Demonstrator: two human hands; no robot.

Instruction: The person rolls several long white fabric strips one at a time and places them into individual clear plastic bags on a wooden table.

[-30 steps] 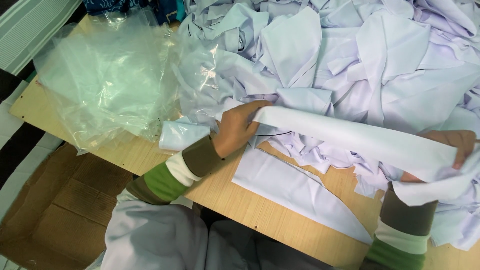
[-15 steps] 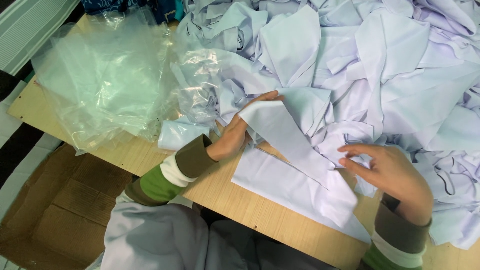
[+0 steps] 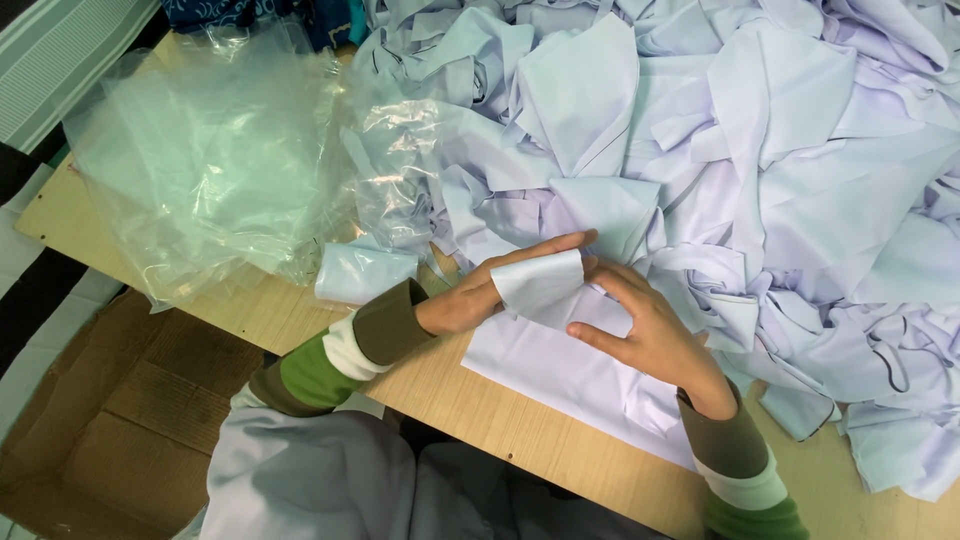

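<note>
My left hand point(image 3: 478, 290) holds the folded end of a white fabric strip point(image 3: 540, 284) over the wooden table point(image 3: 470, 400). My right hand point(image 3: 648, 335) meets it from the right, fingers spread, fingertips touching the same folded strip. Under both hands lies a flat white fabric piece point(image 3: 570, 375). A big pile of white fabric pieces point(image 3: 720, 140) fills the table behind and to the right.
A heap of clear plastic bags point(image 3: 210, 150) lies at the left of the table, with a small folded white piece in plastic point(image 3: 362, 272) beside it. An open cardboard box point(image 3: 110, 420) sits on the floor at lower left. The table's front edge runs diagonally.
The long strip that was stretched between both hands has been folded up. My right hand moved left to meet my left hand, and the strip is now a short fold.
</note>
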